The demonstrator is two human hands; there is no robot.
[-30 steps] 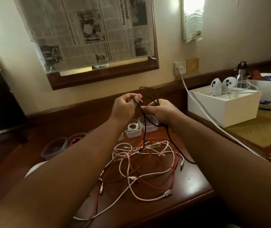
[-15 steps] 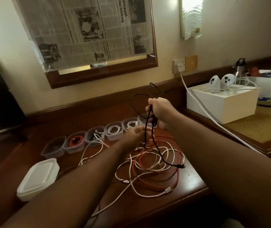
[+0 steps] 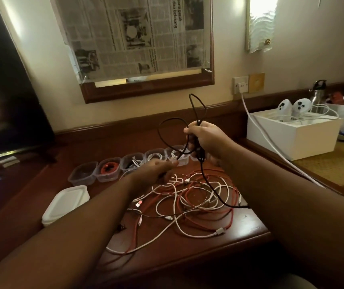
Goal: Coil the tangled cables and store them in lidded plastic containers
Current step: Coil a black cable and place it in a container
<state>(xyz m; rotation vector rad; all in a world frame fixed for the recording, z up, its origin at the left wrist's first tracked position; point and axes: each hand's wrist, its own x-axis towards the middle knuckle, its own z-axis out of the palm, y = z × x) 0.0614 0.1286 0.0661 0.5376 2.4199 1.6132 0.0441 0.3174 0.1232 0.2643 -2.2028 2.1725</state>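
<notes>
My right hand (image 3: 205, 140) is raised above the desk and grips a black cable (image 3: 196, 113), whose loops stand up above the fist. One end trails down onto the pile. My left hand (image 3: 156, 171), lower and blurred, pinches a strand of the same black cable near its fingertips. Below both hands a tangle of white and red cables (image 3: 198, 203) lies on the dark wooden desk (image 3: 250, 224). A row of small clear plastic containers (image 3: 83, 176) stands behind the tangle, several with coiled cables inside. A stack of white lids (image 3: 67, 202) lies at the left.
A dark TV screen (image 3: 6, 101) stands at the left. At the right, a white box (image 3: 292, 140) holds two white controllers, and a white power cable (image 3: 271, 142) runs from a wall socket (image 3: 240, 85) across it. A metal bottle (image 3: 317, 97) stands behind.
My left hand came away from my right hand and dropped toward the desk along the black cable. My right hand stayed up, now with loops of the cable standing above it.
</notes>
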